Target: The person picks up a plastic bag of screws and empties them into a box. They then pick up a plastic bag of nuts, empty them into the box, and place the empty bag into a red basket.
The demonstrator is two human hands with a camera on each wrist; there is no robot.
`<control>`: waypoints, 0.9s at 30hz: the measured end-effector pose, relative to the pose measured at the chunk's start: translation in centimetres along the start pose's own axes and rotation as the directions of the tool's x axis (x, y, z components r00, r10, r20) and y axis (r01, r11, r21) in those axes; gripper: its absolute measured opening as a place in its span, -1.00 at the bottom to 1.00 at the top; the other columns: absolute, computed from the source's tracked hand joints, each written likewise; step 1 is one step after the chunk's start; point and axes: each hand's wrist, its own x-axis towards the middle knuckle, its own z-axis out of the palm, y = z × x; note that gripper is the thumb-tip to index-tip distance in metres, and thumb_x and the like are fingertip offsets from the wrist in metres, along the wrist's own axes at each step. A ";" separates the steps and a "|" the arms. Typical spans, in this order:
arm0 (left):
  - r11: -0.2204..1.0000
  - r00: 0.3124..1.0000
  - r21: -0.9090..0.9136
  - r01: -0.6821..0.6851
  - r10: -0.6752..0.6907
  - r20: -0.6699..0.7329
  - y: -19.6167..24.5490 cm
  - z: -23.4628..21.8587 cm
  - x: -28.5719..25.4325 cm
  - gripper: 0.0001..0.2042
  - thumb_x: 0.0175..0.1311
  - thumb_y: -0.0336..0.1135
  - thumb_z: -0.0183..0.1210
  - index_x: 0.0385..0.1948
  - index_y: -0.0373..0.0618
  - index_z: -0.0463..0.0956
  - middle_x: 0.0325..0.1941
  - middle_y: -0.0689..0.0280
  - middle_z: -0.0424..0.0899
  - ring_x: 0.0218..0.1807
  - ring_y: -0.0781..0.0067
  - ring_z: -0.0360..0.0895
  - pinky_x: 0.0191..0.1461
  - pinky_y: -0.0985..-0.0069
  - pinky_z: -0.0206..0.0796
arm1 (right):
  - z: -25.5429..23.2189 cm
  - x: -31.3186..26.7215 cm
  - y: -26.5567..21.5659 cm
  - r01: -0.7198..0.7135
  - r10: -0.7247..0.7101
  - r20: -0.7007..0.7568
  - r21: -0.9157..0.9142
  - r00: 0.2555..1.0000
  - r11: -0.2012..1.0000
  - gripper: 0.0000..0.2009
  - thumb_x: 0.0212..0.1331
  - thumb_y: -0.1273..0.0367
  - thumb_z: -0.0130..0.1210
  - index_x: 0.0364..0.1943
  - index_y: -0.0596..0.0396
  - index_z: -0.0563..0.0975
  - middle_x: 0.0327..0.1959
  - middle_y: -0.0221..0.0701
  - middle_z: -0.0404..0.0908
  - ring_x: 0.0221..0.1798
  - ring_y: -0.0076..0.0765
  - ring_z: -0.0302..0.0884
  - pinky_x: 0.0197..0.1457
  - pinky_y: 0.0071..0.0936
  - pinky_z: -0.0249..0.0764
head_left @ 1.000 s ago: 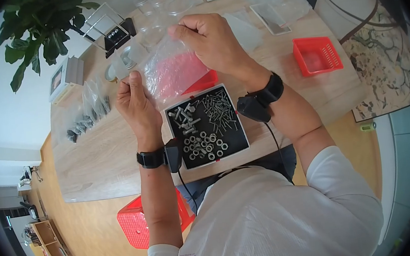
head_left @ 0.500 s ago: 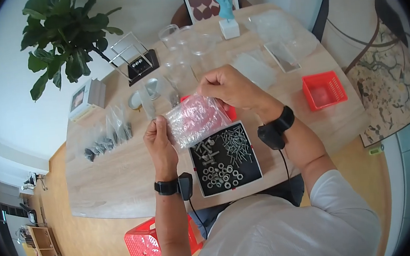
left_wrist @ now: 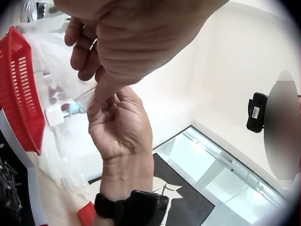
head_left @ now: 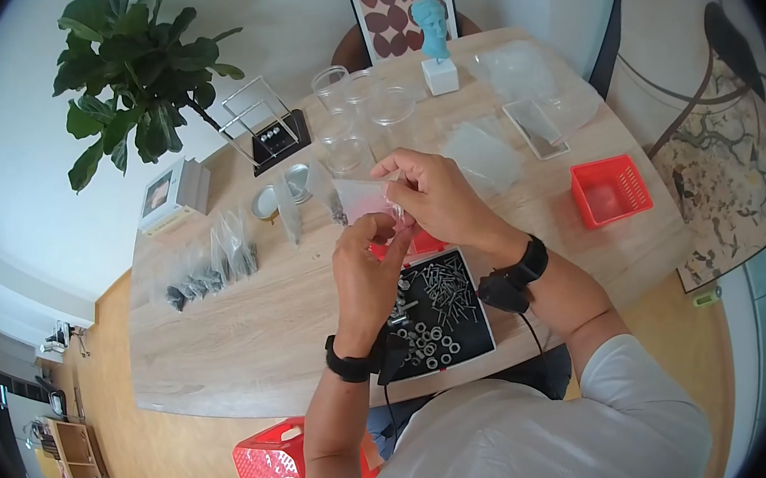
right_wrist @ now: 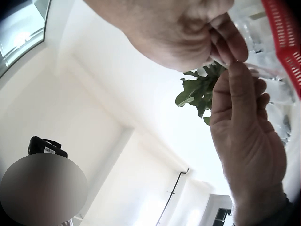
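Observation:
In the head view, my left hand (head_left: pixel 367 282) and right hand (head_left: pixel 442 198) meet over the table, fingertips together at the edge of a clear plastic bag (head_left: pixel 360 195). Both hands pinch the bag between thumb and fingers. Part of it is hidden behind the fingers. Under the left wrist lies a white-rimmed black tray (head_left: pixel 477 336). It holds thin screws (head_left: pixel 448 290), thicker bolts partly covered by the left hand, and metal nuts (head_left: pixel 430 349). Behind the tray, a red basket (head_left: pixel 428 243) shows below the hands.
Another red basket (head_left: pixel 612 191) stands at the right. Filled bags (head_left: pixel 211 272) line up at the left. Clear jars (head_left: pixel 391 107), a blue bust (head_left: pixel 431 27) and a Newton's cradle (head_left: pixel 281 141) stand at the back. Flat empty bags (head_left: pixel 483 154) lie right of the hands.
The bag was stretched between hands held apart. My left hand has moved right to meet the right hand at the bag's edge. The head view has tilted up.

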 end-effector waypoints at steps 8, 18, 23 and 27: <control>0.998 0.997 0.064 0.017 -0.013 -0.072 -0.3 -0.2 0.0 -0.88 0.41 -0.51 0.27 -0.12 -0.30 0.58 -0.28 0.21 0.77 -0.24 0.44 0.63 -0.03 0.45 0.49 | -1.4 0.4 -0.4 -0.044 0.051 0.079 -0.086 0.996 0.995 -0.82 0.43 0.41 0.22 -0.05 0.27 0.63 -0.42 -0.42 0.70 -0.48 -0.66 0.58 -0.45 -0.58 0.49; 0.919 0.978 0.367 -0.143 0.189 -0.092 -0.9 -1.8 0.2 -0.92 0.36 -0.60 0.19 -0.19 -0.24 0.56 -0.26 0.12 0.69 -0.20 0.07 0.62 -0.05 0.24 0.46 | -1.9 0.4 0.9 0.215 -0.170 0.172 -0.295 0.970 0.931 -0.79 0.19 0.49 0.31 -0.11 0.25 0.63 -0.48 -0.21 0.70 -0.44 -0.26 0.63 -0.27 -0.32 0.53; 0.902 0.966 0.376 -0.213 0.252 -0.059 -0.8 -1.2 0.2 -0.85 0.27 -0.63 0.20 -0.21 -0.22 0.66 -0.18 0.13 0.70 -0.09 -0.02 0.61 0.03 0.18 0.45 | -1.5 0.1 0.2 0.197 -0.149 0.152 -0.380 0.977 0.904 -0.87 0.18 0.46 0.24 -0.29 0.27 0.64 -0.40 -0.03 0.73 -0.29 0.12 0.75 -0.18 -0.14 0.61; 0.916 0.980 0.369 -0.156 0.189 -0.055 -0.8 -1.1 0.0 -0.82 0.23 -0.62 0.22 -0.19 -0.22 0.71 -0.18 0.12 0.73 -0.07 -0.03 0.64 0.03 0.18 0.48 | -1.9 0.0 -0.2 0.222 -0.140 0.215 -0.425 0.967 0.878 -0.82 0.22 0.40 0.22 -0.43 0.28 0.62 -0.45 0.04 0.67 -0.29 0.23 0.70 -0.19 -0.06 0.58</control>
